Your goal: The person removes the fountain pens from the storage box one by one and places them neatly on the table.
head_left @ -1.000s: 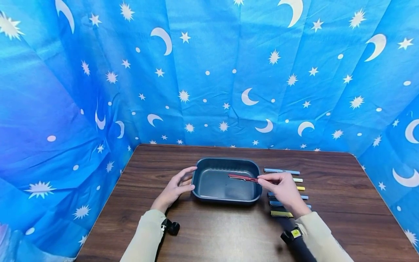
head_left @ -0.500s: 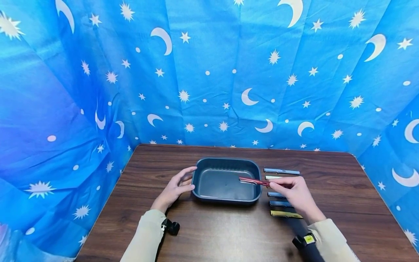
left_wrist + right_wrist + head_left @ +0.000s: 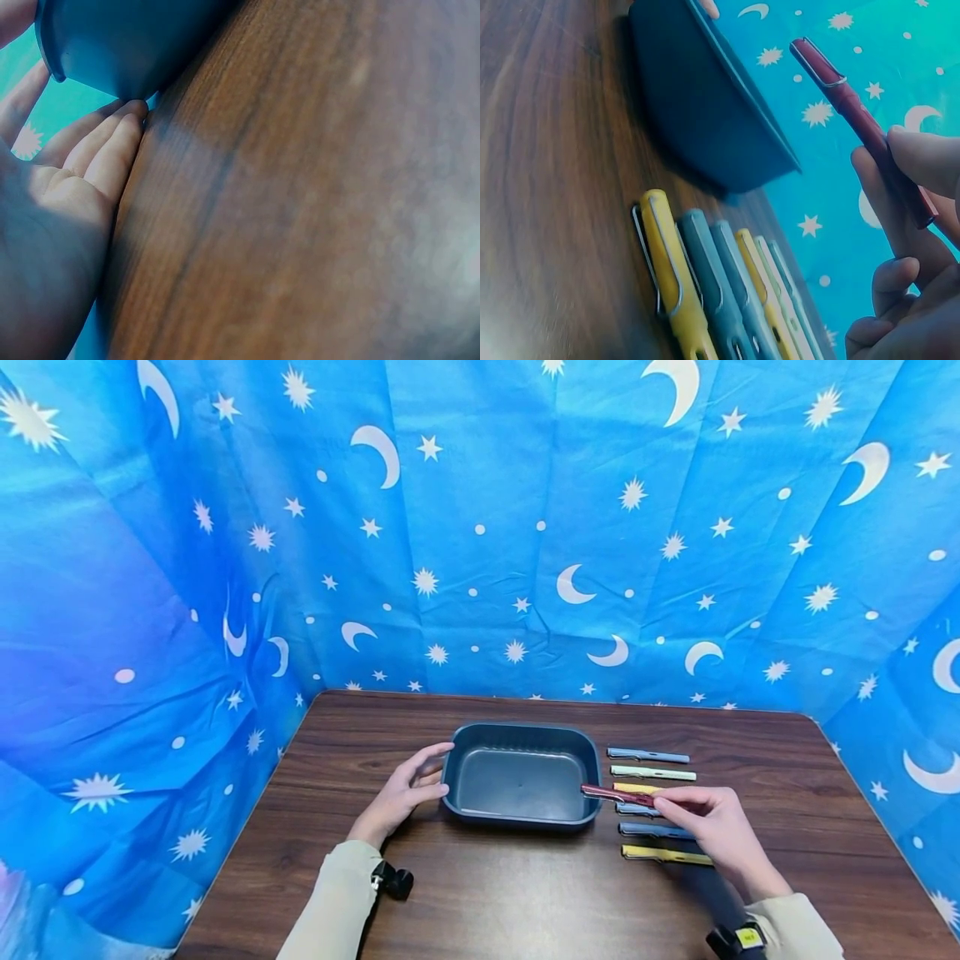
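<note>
My right hand [image 3: 723, 831] pinches a dark red pen [image 3: 618, 794] by its end, between thumb and fingertips. In the head view the pen's clipped cap overlaps the right rim of a dark blue-grey plastic basin [image 3: 517, 777]; in the right wrist view the red pen [image 3: 855, 112] is up off the table. Several capped pens lie in a row under and beside that hand: a light blue pen [image 3: 648, 756], a pale green pen [image 3: 654, 772], a yellow pen [image 3: 663, 855] and others between. With extended fingers, my left hand [image 3: 405, 789] touches the basin's left side.
The dark wood table [image 3: 495, 893] carries the basin and pens. A blue curtain [image 3: 480, 527] with moons and stars hangs behind and at both sides. A small black device [image 3: 392, 880] is strapped on the left wrist, and another [image 3: 737, 941] on the right.
My right hand has moved right and toward the front with the red pen, from over the basin to above the row of pens. The left hand stays at the basin.
</note>
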